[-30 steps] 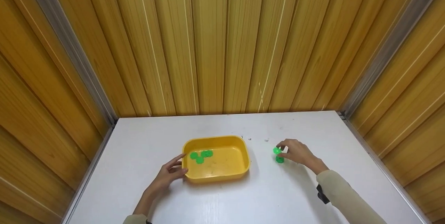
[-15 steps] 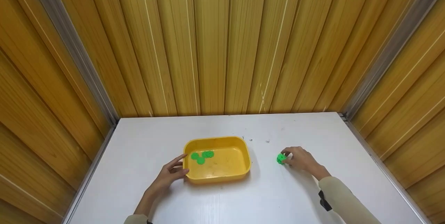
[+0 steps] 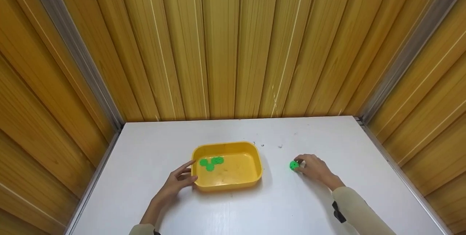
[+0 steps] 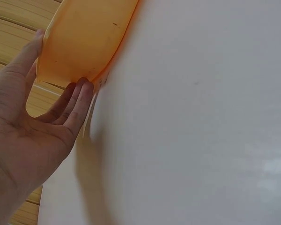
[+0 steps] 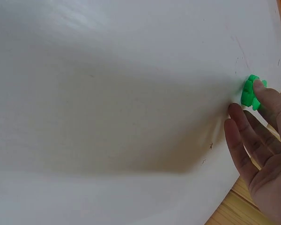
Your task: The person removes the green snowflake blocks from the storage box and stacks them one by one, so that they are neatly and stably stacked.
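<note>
In the head view a yellow plastic tray [image 3: 229, 189] stands on the white table. My left hand [image 3: 174, 185] holds its left end, thumb and index tips at the rim; the left wrist view shows the other fingers against the low part of the tray wall [image 4: 91, 37]. Four-lobed green plastic pieces [image 3: 210, 167] lie joined in a group at the tray's left side. Right of the tray, my right hand [image 3: 314, 167] pinches small green notched discs [image 3: 293, 165] close over the table. The right wrist view shows the thumb on the green discs [image 5: 248, 91], two layers together.
The white table [image 3: 174, 133] carries small dark marks behind and right of the tray. Yellow wood-patterned panels [image 3: 218, 45] rise behind and at both sides, with grey metal posts [image 3: 87, 45] at the corners.
My right hand has come down slightly toward me, bringing the pinched green disc onto the other one on the table. The left hand and tray stay in place.
</note>
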`<state>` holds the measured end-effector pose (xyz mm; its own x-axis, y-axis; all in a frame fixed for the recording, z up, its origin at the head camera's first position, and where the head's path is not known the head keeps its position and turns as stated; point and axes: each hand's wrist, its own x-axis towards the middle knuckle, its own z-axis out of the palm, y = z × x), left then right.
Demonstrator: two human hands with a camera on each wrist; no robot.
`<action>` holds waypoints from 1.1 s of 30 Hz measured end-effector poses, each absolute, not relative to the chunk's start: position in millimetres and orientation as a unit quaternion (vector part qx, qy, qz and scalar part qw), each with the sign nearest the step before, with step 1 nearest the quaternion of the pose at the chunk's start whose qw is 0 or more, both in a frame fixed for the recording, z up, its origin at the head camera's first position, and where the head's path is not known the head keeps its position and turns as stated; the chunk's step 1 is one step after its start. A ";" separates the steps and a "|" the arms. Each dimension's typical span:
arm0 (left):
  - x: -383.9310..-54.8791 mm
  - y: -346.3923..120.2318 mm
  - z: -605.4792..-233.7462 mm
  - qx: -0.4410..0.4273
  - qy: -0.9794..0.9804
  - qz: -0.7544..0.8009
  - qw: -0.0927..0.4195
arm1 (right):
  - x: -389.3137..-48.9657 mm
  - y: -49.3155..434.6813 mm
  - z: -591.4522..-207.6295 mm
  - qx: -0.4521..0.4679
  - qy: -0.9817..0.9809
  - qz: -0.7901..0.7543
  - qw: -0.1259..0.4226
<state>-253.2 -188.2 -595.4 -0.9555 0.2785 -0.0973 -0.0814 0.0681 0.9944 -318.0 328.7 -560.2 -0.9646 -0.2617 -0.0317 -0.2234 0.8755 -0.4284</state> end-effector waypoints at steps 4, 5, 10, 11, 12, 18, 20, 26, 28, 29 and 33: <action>-253.4 -188.4 -594.5 0.071 0.721 0.677 0.130 | -318.5 328.4 -562.6 -0.123 0.968 -0.216 0.037; -253.2 -188.5 -594.2 0.072 0.722 0.676 0.129 | -318.4 328.0 -563.2 -0.126 0.968 -0.215 0.033; -253.2 -188.9 -593.1 0.073 0.723 0.675 0.127 | -318.2 326.5 -563.9 -0.124 0.968 -0.215 0.023; -253.4 -188.7 -593.3 0.072 0.724 0.674 0.127 | -318.0 326.7 -564.0 -0.125 0.968 -0.215 0.023; -253.4 -188.7 -593.5 0.072 0.723 0.675 0.127 | -317.8 326.8 -564.0 -0.121 0.969 -0.215 0.024; -253.3 -188.8 -595.1 0.073 0.731 0.667 0.126 | -315.9 327.0 -563.6 -0.124 0.970 -0.206 0.022; -253.6 -188.6 -595.1 0.073 0.732 0.666 0.125 | -315.7 326.7 -563.3 -0.123 0.970 -0.207 0.024; -254.3 -188.0 -595.0 0.069 0.727 0.671 0.129 | -315.8 326.1 -561.6 -0.117 0.970 -0.210 0.034; -254.4 -187.9 -595.4 0.068 0.727 0.671 0.129 | -316.3 326.0 -561.9 -0.118 0.970 -0.210 0.035; -254.5 -187.8 -595.4 0.068 0.726 0.672 0.129 | -316.4 325.9 -562.0 -0.119 0.970 -0.210 0.034; -255.6 -186.8 -595.5 0.070 0.725 0.673 0.129 | -316.8 327.1 -562.7 -0.118 0.969 -0.213 0.033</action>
<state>-255.6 -186.8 -595.5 -0.9573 0.2739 -0.0929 -0.0722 0.0847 0.9938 -316.8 327.1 -562.7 -0.9699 -0.2432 -0.0133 -0.2152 0.8810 -0.4213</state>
